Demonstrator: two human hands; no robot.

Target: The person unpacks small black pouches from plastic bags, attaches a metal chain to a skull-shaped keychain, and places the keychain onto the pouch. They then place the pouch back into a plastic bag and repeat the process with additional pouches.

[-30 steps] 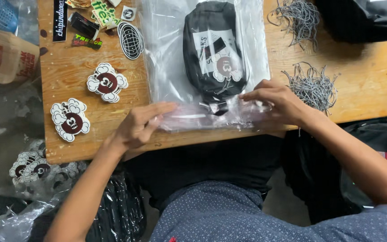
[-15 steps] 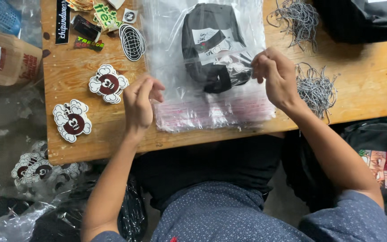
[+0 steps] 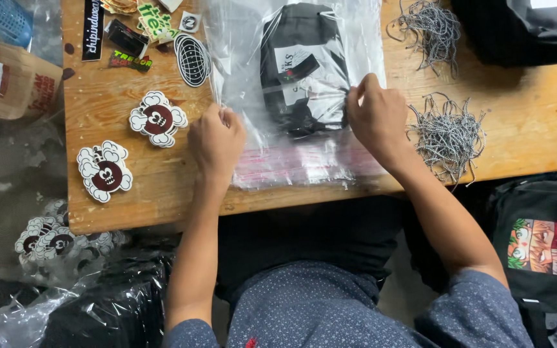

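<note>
A clear plastic bag [image 3: 304, 103] lies flat on the wooden bench [image 3: 124, 187], holding a folded black garment [image 3: 301, 64] with a white rectangular label; a pink sealing strip runs across the bag's near edge. At nine o'clock from the bag sit two white cloud-shaped stickers with dark red round centres [image 3: 158, 118], and at ten o'clock an oval black-and-white sticker [image 3: 192, 60] and small black rectangular ones. At three o'clock lie grey piles of cord [image 3: 449, 132]. The left hand [image 3: 216, 138] rests on the bag's left edge, fingers curled together and pinching the plastic. The right hand [image 3: 375, 113] sits at the bag's right edge, fingers bunched, gripping the plastic beside the garment.
</note>
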